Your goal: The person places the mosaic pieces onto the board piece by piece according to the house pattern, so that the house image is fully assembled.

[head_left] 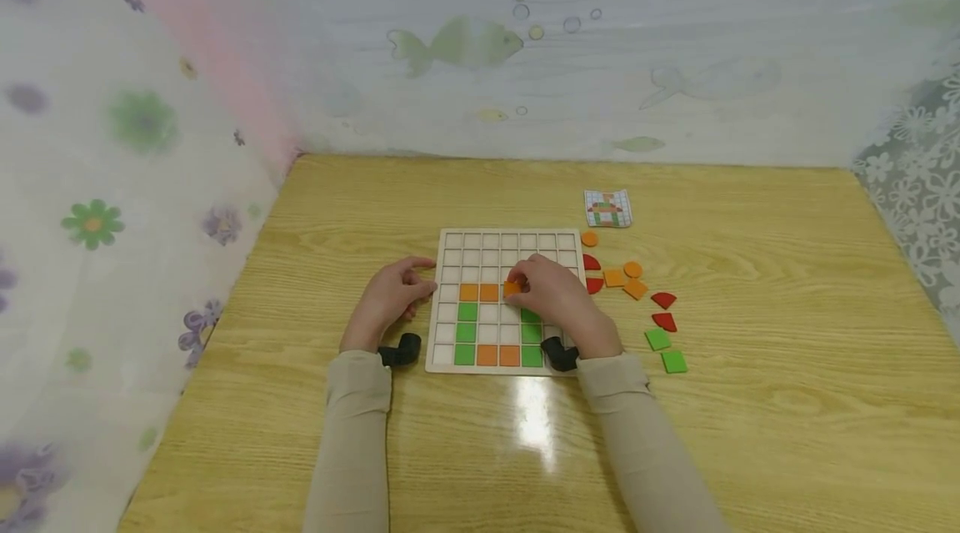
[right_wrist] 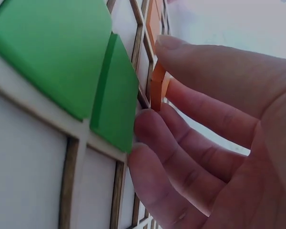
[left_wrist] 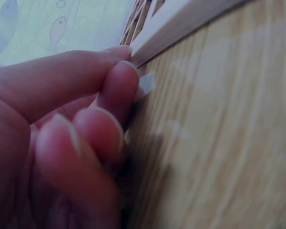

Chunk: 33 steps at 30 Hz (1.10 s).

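A pale wooden grid board (head_left: 491, 253) lies on the table, with orange and green square tiles in some of its lower cells. My right hand (head_left: 555, 291) is over the board and pinches an orange square tile (right_wrist: 156, 90) between thumb and fingers. In the right wrist view that tile stands tilted at a cell, close to green tiles (right_wrist: 52, 52). Beside the board's left edge is my left hand (head_left: 386, 299), its fingertips at the rim. The left wrist view shows loosely bent fingers (left_wrist: 121, 83) against the board's side, holding nothing.
Right of the board lie loose orange squares (head_left: 614, 278), orange discs (head_left: 633, 269), red curved pieces (head_left: 663, 321) and green squares (head_left: 674, 361). A small printed pattern card (head_left: 608, 208) lies behind them. Patterned curtains (head_left: 465, 99) border the wooden table (head_left: 765, 266) at the back and left.
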### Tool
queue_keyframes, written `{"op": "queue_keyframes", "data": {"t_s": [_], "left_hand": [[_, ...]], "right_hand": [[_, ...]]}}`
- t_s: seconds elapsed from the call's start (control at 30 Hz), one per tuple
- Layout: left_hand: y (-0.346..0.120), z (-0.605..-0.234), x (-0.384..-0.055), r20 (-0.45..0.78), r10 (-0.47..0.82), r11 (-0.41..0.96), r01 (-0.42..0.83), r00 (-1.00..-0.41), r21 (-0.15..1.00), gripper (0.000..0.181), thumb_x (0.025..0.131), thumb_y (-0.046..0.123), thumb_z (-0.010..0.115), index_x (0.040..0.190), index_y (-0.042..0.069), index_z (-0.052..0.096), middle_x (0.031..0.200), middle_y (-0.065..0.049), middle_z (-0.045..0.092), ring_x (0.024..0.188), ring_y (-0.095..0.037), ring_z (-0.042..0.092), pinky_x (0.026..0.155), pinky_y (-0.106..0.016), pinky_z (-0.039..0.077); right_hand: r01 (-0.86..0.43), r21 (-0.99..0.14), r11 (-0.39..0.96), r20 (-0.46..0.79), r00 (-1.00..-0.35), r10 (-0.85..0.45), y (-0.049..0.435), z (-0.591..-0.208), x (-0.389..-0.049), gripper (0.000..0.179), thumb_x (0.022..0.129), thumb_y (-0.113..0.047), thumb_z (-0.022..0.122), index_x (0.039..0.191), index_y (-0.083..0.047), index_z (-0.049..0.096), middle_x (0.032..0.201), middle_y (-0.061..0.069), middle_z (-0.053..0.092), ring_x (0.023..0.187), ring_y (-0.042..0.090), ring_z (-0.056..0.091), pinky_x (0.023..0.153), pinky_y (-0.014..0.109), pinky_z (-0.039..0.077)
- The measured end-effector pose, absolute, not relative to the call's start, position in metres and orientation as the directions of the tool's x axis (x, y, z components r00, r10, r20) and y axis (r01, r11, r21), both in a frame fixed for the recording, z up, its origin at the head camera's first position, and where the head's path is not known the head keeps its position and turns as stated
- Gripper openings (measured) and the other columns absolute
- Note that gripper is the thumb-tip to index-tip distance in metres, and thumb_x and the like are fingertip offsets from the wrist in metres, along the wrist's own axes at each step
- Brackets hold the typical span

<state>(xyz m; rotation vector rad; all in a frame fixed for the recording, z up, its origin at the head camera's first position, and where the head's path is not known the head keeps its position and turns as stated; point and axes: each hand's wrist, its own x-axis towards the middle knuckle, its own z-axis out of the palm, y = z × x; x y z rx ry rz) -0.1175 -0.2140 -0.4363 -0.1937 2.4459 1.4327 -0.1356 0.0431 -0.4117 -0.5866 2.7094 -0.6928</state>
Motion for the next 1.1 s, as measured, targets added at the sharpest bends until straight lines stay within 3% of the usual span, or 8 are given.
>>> {"op": "queue_keyframes", "data": {"t_s": [0.33, 1.1], "left_hand": [[-0.2145, -0.4299, -0.1163, -0.317, 0.048, 0.494, -0.254, -0.947, 0.832, 0.037, 0.085, 0.022, 0.062, 0.120, 0.022, 0.053, 0.082, -0.010, 0.056, 0.052, -0.017, 0.049, 0.048, -0.030, 0.045], [-0.2129, -0.4342, -0.1159, -0.310, 0.044, 0.504, -0.247, -0.950, 0.828, 0.036, 0.085, 0.023, 0.062, 0.119, 0.023, 0.054, 0.082, -0.009, 0.057, 0.051, -0.018, 0.048, 0.047, -0.031, 0.045]], "right_hand": [[-0.336, -0.488, 0.806, -0.123, -0.887, -0.445, 0.0371, -0.4107, -0.1295, 0.024, 0.077, -0.028, 0.069, 0.096, -0.015, 0.061, 0.088, -0.002, 0.049, 0.071, 0.013, 0.047, 0.062, 0.026, 0.041], [-0.355, -0.503, 0.789, -0.111, -0.878, -0.466, 0.0389, -0.4143, -0.1286, 0.027, 0.076, -0.024, 0.071, 0.101, -0.018, 0.062, 0.091, -0.003, 0.046, 0.070, 0.013, 0.046, 0.058, 0.025, 0.040]]}}
